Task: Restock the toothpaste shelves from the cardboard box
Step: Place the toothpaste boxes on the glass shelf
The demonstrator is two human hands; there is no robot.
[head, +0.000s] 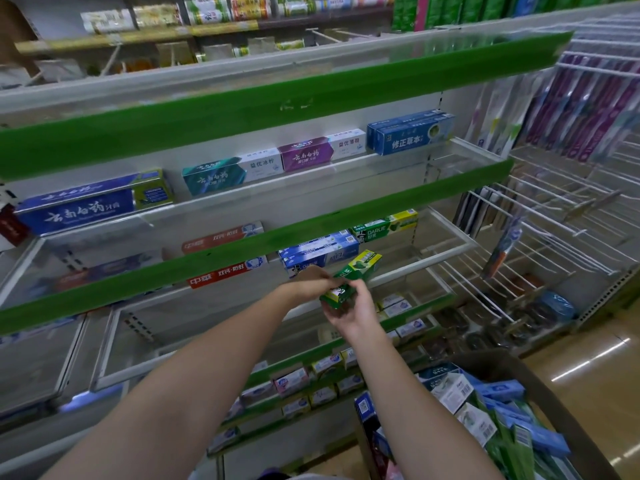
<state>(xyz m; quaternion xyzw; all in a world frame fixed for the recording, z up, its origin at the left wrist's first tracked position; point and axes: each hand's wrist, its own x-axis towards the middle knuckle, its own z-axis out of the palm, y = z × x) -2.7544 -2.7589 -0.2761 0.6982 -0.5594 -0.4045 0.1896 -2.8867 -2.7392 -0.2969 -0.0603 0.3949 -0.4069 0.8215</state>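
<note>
Hands first: I have my left hand (313, 279) and my right hand (349, 311) both on one green toothpaste carton (350, 279), fingers curled round its near end, the left from above and the right from beneath. The carton tilts up and away toward the middle shelf (433, 259), just in front of the blue cartons (317, 252) and a matching green carton (384, 227) there. The cardboard box (540, 393) sits lower right, full of cartons.

Green toothpaste box (349, 278) in both hands
</note>
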